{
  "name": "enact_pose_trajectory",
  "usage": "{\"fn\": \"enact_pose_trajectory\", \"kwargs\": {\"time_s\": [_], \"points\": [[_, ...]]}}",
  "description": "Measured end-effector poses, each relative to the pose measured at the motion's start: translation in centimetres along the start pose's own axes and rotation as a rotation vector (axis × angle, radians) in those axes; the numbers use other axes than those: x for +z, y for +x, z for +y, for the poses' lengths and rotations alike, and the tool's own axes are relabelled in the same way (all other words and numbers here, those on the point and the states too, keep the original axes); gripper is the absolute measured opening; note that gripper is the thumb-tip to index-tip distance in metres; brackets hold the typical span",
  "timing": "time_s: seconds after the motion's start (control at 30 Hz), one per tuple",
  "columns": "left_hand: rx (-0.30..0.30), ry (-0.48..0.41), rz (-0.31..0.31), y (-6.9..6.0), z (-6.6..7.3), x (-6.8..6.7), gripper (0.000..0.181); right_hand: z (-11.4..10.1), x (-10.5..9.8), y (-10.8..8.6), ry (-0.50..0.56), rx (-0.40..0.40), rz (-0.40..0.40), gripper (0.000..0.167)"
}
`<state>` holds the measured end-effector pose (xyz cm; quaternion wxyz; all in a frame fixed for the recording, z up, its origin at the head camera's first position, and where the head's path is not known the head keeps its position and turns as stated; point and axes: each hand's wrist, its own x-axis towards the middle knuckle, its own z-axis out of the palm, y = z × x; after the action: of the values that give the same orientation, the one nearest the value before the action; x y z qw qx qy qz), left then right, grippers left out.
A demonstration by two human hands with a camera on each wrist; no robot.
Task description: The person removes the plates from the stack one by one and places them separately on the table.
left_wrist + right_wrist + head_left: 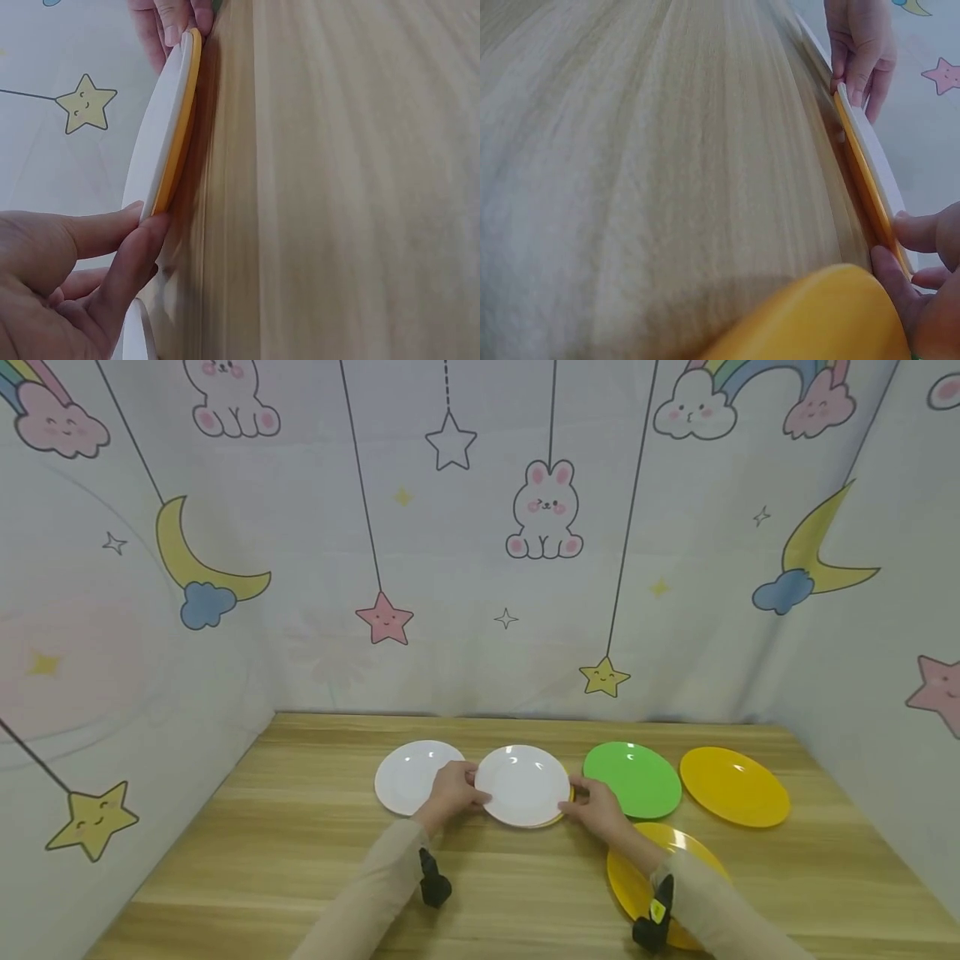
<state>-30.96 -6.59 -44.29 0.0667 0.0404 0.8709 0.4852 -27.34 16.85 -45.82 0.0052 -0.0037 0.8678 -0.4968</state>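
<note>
A white plate (522, 783) lies on top of a yellow plate (177, 154), whose rim peeks out along the right and lower edge. Both hands hold this pair by opposite sides. My left hand (452, 791) pinches the left rim, thumb above and fingers below. On the right rim, my right hand (598, 808) pinches in the same way, as the right wrist view shows. Beside the left hand rests another white plate (408, 775), partly covered by it. A green plate (633, 781) lies just beyond the right hand.
At the far right of the wooden table (300, 860) lies an orange-yellow plate (735, 787). Another yellow plate (630, 881) sits under the right forearm, partly hidden. A patterned cloth (480, 568) stands behind the table and along its sides.
</note>
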Motion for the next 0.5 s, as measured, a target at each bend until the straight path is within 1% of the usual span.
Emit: {"fn": "enact_pose_trajectory", "kwargs": {"time_s": [0.07,0.13,0.23,0.27,0.37,0.43,0.5], "points": [[-0.010,-0.009,-0.005,0.00,-0.01,-0.10,0.054,0.05,-0.01,-0.04,-0.001,-0.002,-0.004,0.053],[-0.006,-0.012,-0.007,-0.04,0.08,-0.22,0.052,0.06,-0.07,-0.07,0.006,-0.006,-0.009,0.055],[-0.008,-0.003,-0.017,0.00,0.29,-0.40,0.022,0.08,-0.20,-0.06,0.019,-0.012,-0.016,0.058],[-0.006,0.006,-0.021,0.04,0.34,-0.46,0.018,0.05,-0.25,-0.07,0.021,-0.012,-0.015,0.059],[-0.008,0.022,-0.036,0.19,0.40,-0.60,0.037,0.08,-0.31,-0.11,0.014,-0.005,-0.018,0.061],[0.001,0.027,-0.046,0.25,0.30,-0.71,0.034,0.10,-0.31,-0.17,-0.002,0.003,-0.014,0.061],[0.014,0.020,-0.053,0.28,0.21,-0.89,0.020,0.13,-0.29,-0.20,-0.018,0.005,-0.012,0.061]]}}
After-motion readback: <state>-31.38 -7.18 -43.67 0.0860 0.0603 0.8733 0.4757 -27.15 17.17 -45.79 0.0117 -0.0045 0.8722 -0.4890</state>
